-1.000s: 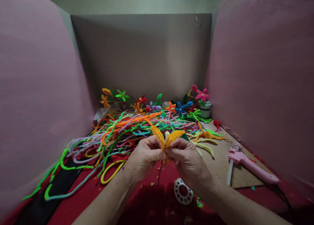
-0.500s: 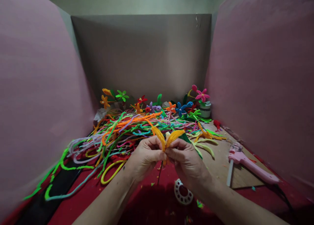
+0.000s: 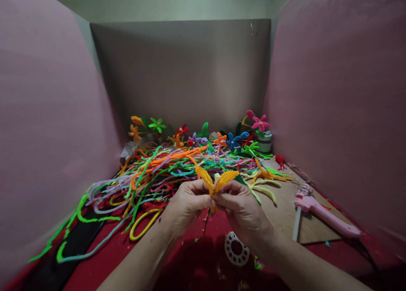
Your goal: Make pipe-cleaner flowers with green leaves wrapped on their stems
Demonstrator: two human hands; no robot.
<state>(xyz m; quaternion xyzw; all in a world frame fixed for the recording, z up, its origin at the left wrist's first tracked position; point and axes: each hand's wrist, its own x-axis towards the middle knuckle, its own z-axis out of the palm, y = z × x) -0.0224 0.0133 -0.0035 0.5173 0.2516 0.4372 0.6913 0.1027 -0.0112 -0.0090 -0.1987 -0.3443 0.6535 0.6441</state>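
Note:
A yellow-orange pipe-cleaner flower (image 3: 226,179) is pinched at its base between my two hands. Two of its petals spread apart in a V, with a pale centre standing between them. My left hand (image 3: 192,202) grips it from the left with thumb and fingertips. From the other side, my right hand (image 3: 239,202) presses thumb and fingers against the same base. A thin dark stem (image 3: 207,223) hangs below the fingers. The part of the flower inside the fingertips is hidden.
A tangled heap of coloured pipe cleaners (image 3: 165,164) covers the back, with finished flowers such as a pink one (image 3: 261,123) behind it. At right a pink glue gun (image 3: 326,215) lies on a brown board (image 3: 285,215). A white ring with holes (image 3: 237,249) lies in front.
Both hands stay pinched on the flower in nearly the same place. The view has shifted very slightly; nothing else visibly moves.

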